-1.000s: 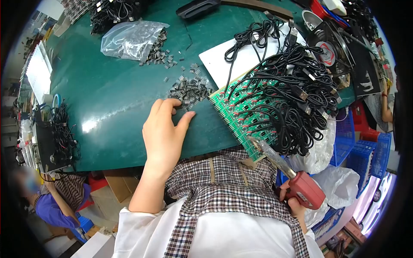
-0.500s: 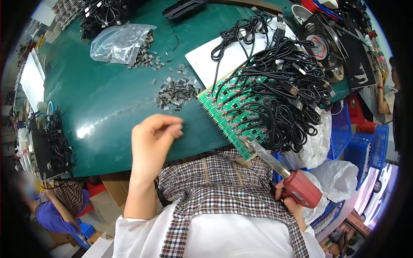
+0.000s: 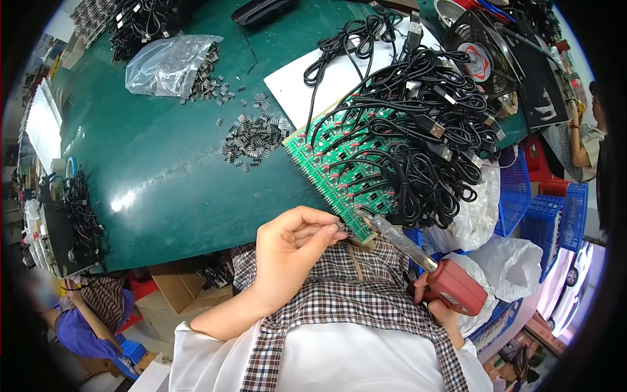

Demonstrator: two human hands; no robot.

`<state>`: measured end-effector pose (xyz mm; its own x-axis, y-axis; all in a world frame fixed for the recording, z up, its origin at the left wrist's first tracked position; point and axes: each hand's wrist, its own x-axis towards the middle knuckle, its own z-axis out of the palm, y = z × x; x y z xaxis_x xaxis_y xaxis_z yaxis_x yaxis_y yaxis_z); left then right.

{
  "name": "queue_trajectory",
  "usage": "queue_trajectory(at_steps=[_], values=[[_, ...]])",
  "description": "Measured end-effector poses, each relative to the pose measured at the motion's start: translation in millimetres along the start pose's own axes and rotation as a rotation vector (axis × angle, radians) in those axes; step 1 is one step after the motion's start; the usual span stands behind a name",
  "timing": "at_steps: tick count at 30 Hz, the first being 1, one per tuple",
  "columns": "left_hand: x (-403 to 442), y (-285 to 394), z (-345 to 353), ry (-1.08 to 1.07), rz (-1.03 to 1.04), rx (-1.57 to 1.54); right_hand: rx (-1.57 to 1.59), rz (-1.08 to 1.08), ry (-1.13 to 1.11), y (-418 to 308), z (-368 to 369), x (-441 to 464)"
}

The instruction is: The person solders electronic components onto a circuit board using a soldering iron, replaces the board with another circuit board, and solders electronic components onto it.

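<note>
My left hand (image 3: 290,251) is closed in a pinch at the near left edge of the green circuit board panel (image 3: 320,171). Between thumb and forefinger is a small black-and-silver connector (image 3: 340,225), partly covered by the fingertips. My right hand (image 3: 439,307) is wrapped round the handle of a red soldering gun (image 3: 457,287). The gun's metal tip reaches the panel's near corner, close to the left fingertips. Black USB cables (image 3: 418,163) run off the panel and lie bundled over its right side. A pile of small connectors (image 3: 253,138) lies on the table left of the panel.
A clear plastic bag (image 3: 166,67) spills more connectors on the green table (image 3: 157,157). White card (image 3: 294,91) lies under the panel. A fan (image 3: 480,62) stands at the back right. Blue crates (image 3: 548,219) and white plastic bags (image 3: 513,268) are at the right. Another person (image 3: 85,320) sits at left.
My left hand has moved right and nearer to me, from beside the connector pile to the panel's near edge. The soldering gun stays at the panel's corner. The view has shifted slightly.
</note>
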<state>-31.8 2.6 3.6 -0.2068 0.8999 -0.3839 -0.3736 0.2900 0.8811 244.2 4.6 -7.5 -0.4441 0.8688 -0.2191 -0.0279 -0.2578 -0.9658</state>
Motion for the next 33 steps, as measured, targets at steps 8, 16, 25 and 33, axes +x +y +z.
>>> queue_trajectory(at_steps=[8,16,25,33], values=[[5.8,-4.9,8.1,0.025,0.048,-0.099,-0.121,-0.068,-0.063,15.8,-13.2,-7.6],[5.3,-6.7,6.5,0.046,0.056,-0.075,-0.459,-0.068,-0.019,19.8,-21.2,-8.9],[6.2,-6.8,5.7,0.035,0.061,-0.078,-0.376,-0.062,0.013,15.7,-11.2,-3.3],[7.6,-6.9,6.4,0.023,0.074,-0.048,-0.371,-0.064,0.043,15.4,-14.7,-12.3]])
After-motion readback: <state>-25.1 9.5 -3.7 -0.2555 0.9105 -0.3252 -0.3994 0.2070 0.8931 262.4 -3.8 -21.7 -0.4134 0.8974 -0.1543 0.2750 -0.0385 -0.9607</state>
